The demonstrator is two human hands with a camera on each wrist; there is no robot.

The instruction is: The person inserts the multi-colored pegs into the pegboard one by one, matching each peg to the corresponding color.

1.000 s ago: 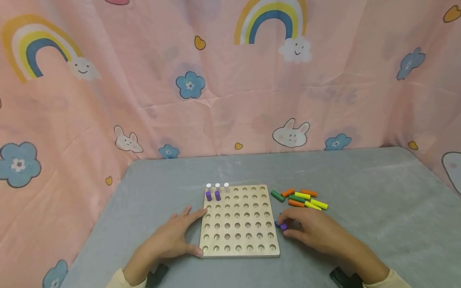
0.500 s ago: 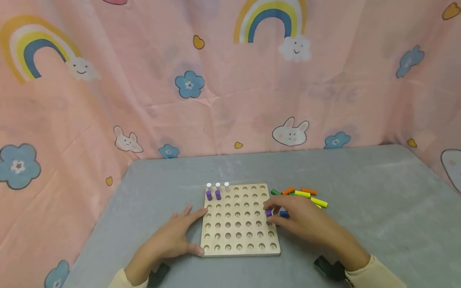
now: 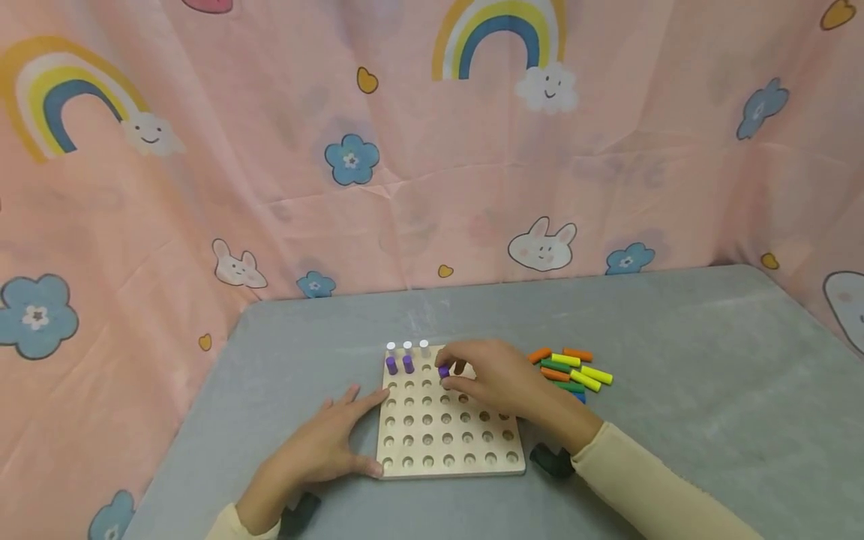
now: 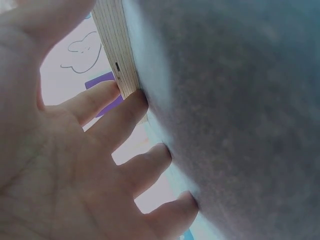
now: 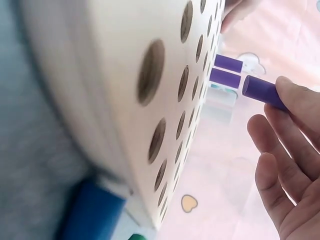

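Observation:
A pale wooden pegboard (image 3: 437, 466) with rows of round holes lies on the grey table. Three white pegs (image 3: 408, 349) stand in its far row, and two purple pegs (image 3: 408, 365) stand in front of them at the left. Between thumb and fingertips, my right hand (image 3: 502, 379) pinches another purple peg (image 5: 263, 92). That peg is over the board, right of the two standing purple ones; the right wrist view shows its free end apart from the holes. My left hand (image 3: 320, 442) is spread, its fingers touching the board's left edge.
Several loose orange, yellow (image 3: 585, 380) and green (image 3: 556, 365) pegs lie right of the board, partly behind my right forearm. A blue peg (image 5: 95, 212) lies near the board's edge. A pink printed curtain (image 3: 418, 225) hangs behind the table.
My right hand has carried the purple peg from the table right of the board leftward and away from me over the holes. My left hand has stayed at the board's edge.

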